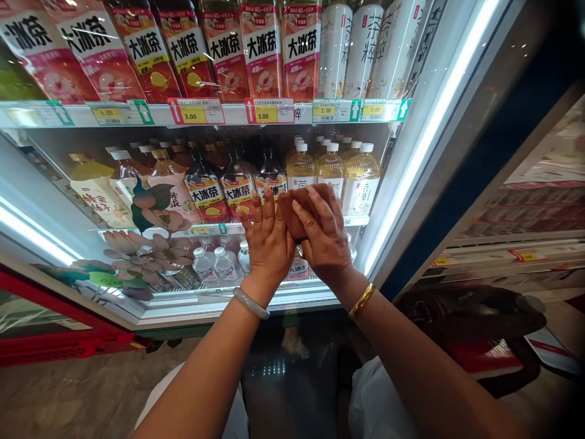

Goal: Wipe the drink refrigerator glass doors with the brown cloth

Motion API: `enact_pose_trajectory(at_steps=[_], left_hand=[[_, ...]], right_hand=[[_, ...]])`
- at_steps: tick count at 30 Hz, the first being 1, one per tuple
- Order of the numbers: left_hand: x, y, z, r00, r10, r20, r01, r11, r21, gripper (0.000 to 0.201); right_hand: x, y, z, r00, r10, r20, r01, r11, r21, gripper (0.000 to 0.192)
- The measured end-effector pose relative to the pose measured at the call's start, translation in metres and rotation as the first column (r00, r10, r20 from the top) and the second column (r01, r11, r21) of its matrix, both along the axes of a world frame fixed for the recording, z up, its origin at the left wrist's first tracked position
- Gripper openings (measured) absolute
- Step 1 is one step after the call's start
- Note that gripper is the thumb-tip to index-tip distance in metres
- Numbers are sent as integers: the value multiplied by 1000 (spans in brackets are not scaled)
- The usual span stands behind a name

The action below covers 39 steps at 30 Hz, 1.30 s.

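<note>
My right hand (pixel 325 235) presses a folded brown cloth (pixel 292 213) to the glass door (pixel 256 137) of a lit drinks fridge, its fingers lying over the cloth. A gold bangle circles that wrist. Beside it, my left hand (pixel 269 241) rests against the glass with fingers spread, close to the cloth's left edge; whether it touches the cloth I cannot tell. A pale bangle is on the left wrist. Behind the glass, dark tea bottles (pixel 205 192) and pale-yellow tea bottles (pixel 361 183) stand on the middle shelf, partly hidden by my hands.
A flower decal (pixel 158 241) shows at the door's lower left. Price tags (pixel 192 114) line the upper shelf edge below large bottles. To the right are the door's lit side frame (pixel 429 103) and a dark seat-like object (pixel 475 314). A red unit (pixel 55 344) stands lower left.
</note>
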<state>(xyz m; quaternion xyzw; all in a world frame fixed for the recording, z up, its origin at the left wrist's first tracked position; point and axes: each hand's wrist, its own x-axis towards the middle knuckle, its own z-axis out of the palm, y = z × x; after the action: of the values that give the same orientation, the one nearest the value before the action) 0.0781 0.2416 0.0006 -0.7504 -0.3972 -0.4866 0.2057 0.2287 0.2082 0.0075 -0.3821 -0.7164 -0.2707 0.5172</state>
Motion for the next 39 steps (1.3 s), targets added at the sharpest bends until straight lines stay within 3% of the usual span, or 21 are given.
enact_pose_trajectory(at_steps=[5, 13, 21, 29, 34, 39], left_hand=[[3, -2, 2, 999, 6, 38, -3, 997, -79, 69], [-1, -3, 0, 999, -9, 32, 11, 997, -76, 66], [-14, -3, -1, 1000, 7, -7, -8, 997, -78, 70], [-15, -4, -1, 999, 37, -16, -37, 999, -30, 66], [-25, -1, -4, 999, 24, -36, -25, 999, -20, 70], [-31, -3, -2, 999, 40, -22, -41, 999, -26, 69]], right_hand=[[16, -1, -11, 999, -29, 29, 29, 1000, -4, 75], [3, 2, 14, 997, -14, -73, 15, 1000, 12, 70], [0, 2, -6, 1000, 4, 16, -4, 1000, 5, 73], [-5, 5, 14, 997, -39, -71, 41, 999, 24, 72], [-22, 3, 1, 1000, 28, 12, -28, 1000, -6, 72], [-17, 5, -10, 999, 35, 22, -36, 999, 27, 73]])
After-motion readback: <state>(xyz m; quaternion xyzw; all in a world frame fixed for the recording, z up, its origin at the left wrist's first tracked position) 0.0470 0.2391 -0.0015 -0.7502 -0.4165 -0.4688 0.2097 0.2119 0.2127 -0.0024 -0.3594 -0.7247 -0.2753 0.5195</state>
